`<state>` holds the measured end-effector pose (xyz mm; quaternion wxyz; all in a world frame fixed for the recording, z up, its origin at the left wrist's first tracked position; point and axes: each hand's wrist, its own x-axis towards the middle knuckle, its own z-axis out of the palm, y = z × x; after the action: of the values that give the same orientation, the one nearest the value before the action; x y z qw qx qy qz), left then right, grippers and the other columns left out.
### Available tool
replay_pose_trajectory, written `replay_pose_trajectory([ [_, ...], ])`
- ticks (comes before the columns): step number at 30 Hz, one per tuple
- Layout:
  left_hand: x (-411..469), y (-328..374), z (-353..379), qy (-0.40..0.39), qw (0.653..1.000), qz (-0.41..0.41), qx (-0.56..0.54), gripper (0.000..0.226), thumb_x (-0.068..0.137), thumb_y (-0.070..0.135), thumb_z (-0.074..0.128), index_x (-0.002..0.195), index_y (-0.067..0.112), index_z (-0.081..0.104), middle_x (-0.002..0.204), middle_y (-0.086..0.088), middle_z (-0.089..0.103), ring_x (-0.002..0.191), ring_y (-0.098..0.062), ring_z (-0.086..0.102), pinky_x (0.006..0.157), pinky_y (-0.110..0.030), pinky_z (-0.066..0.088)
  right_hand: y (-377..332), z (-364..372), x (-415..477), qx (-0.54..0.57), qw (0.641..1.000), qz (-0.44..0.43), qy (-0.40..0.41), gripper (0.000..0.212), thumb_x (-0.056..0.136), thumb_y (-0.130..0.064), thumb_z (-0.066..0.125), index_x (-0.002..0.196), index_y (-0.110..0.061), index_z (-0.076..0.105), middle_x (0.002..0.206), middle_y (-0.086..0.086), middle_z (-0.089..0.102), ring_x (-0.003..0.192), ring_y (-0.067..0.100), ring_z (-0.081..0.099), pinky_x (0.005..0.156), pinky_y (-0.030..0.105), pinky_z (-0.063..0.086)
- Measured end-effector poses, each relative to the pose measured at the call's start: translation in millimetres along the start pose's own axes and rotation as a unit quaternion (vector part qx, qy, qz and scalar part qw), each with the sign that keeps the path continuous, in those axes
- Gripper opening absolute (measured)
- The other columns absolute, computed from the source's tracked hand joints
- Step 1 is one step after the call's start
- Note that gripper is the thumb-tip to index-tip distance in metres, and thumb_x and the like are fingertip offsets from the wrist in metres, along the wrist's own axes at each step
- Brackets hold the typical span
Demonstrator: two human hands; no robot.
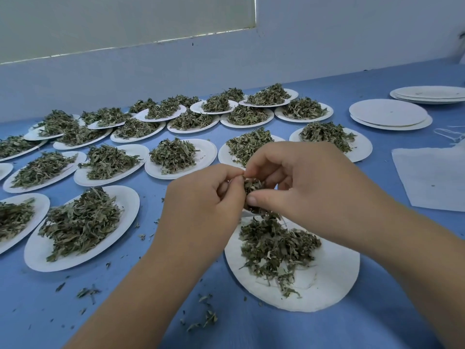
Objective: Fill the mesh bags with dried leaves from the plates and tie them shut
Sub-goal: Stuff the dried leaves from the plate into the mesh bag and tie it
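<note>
Filling step was in hand. Left hand (208, 197) and right hand (297, 182) both pinched a leaf clump (253, 186) over the near plate (327, 280), at its 11 o'clock; bag mesh indiscernible. Next move likely calls for gathering the remaining leaves.

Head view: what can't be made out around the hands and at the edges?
Head view:
What the left hand and right hand pinch: fingers hide all but a leaf clump; no bag is clear.
Left-edge plate: cut off by the frame.
White strings, right edge: blurred, cut off.
</note>
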<state>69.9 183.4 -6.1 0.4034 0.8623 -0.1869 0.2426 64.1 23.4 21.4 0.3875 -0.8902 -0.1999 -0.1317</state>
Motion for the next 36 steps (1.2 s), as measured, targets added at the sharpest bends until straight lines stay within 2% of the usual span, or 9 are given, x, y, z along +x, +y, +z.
replay_pose_trajectory([
  [5,-0.2,2.5,-0.5,0.001,1.000,-0.003,-0.025,0.025,0.088,0.010,0.060,0.083,0.029,0.074,0.049,0.006,0.046,0.046,-0.004,0.042,0.046,-0.010,0.029,-1.7,0.6,-0.1,-0.022,1.000,-0.021,0.006,0.014,0.074,-0.019,0.078,0.075,-0.028,0.068,0.064,-0.017,0.061,0.061,-0.012,0.054,0.059,0.004,0.039],
  [9,-0.5,3.8,-1.6,-0.004,1.000,0.006,-0.026,0.027,0.089,0.010,0.059,0.084,0.032,0.074,0.051,0.002,0.048,0.044,-0.004,0.041,0.045,-0.008,0.027,-1.0,3.9,3.1,-0.083,0.996,-0.041,0.011,0.015,0.077,-0.026,0.075,0.069,-0.034,0.066,0.070,-0.018,0.058,0.071,0.000,0.054,0.063,0.013,0.038],
  [12,0.2,2.4,-1.4,-0.001,0.999,-0.014,-0.045,0.022,0.088,0.014,0.058,0.084,0.029,0.074,0.052,-0.001,0.050,0.044,-0.004,0.041,0.045,-0.009,0.028,1.0,2.9,5.3,-0.056,0.998,-0.034,0.004,0.005,0.077,-0.033,0.072,0.074,-0.036,0.073,0.072,-0.017,0.060,0.077,0.000,0.052,0.062,0.011,0.035],
  [15,0.7,0.9,-2.0,0.005,0.998,-0.024,-0.054,0.020,0.088,0.016,0.058,0.084,0.027,0.075,0.052,-0.002,0.050,0.046,-0.005,0.039,0.046,-0.011,0.028,4.1,1.2,4.9,0.007,1.000,-0.010,-0.017,0.011,0.080,-0.029,0.072,0.079,-0.040,0.074,0.074,-0.019,0.066,0.068,0.001,0.056,0.057,0.013,0.041],
  [18,0.5,0.4,-2.3,0.009,0.998,-0.028,-0.063,0.021,0.089,0.013,0.060,0.083,0.028,0.073,0.051,-0.003,0.047,0.045,-0.005,0.038,0.046,-0.009,0.028,4.5,3.7,5.6,0.024,1.000,0.002,-0.002,0.016,0.078,-0.021,0.075,0.077,-0.035,0.069,0.073,-0.025,0.064,0.058,-0.004,0.053,0.057,0.008,0.040],
  [25,-2.4,4.3,2.3,-0.005,0.998,-0.004,-0.060,0.021,0.084,0.022,0.056,0.083,0.032,0.074,0.052,-0.004,0.046,0.044,-0.004,0.037,0.045,-0.010,0.028,10.9,13.2,6.4,-0.013,0.998,0.027,0.049,0.023,0.072,-0.023,0.076,0.068,-0.025,0.053,0.063,-0.010,0.057,0.061,0.003,0.051,0.055,0.016,0.041],
  [32,1.4,1.2,-3.8,0.021,0.995,-0.051,-0.084,0.022,0.090,0.011,0.061,0.081,0.026,0.073,0.054,-0.008,0.046,0.044,-0.002,0.043,0.043,-0.006,0.032,11.3,-0.9,8.1,0.032,0.997,0.041,0.056,0.026,0.073,-0.048,0.070,0.070,-0.027,0.056,0.069,-0.014,0.061,0.059,0.002,0.052,0.054,0.015,0.043],
  [34,3.2,0.9,-6.3,0.026,0.991,-0.071,-0.111,0.023,0.091,0.013,0.061,0.079,0.028,0.072,0.059,-0.011,0.048,0.045,0.000,0.046,0.044,-0.015,0.043,11.7,-7.6,8.2,0.049,0.996,0.061,0.036,0.042,0.065,-0.065,0.067,0.075,-0.026,0.055,0.066,-0.015,0.060,0.053,0.003,0.050,0.050,0.016,0.043],
  [36,4.7,0.6,-8.1,0.042,0.984,-0.098,-0.144,0.026,0.092,0.014,0.060,0.075,0.031,0.071,0.062,-0.013,0.052,0.044,0.000,0.048,0.044,-0.016,0.045,11.1,-10.7,7.1,0.053,0.995,0.090,-0.004,0.061,0.051,-0.078,0.067,0.082,-0.027,0.052,0.070,-0.011,0.061,0.056,0.010,0.052,0.050,0.022,0.045],
])
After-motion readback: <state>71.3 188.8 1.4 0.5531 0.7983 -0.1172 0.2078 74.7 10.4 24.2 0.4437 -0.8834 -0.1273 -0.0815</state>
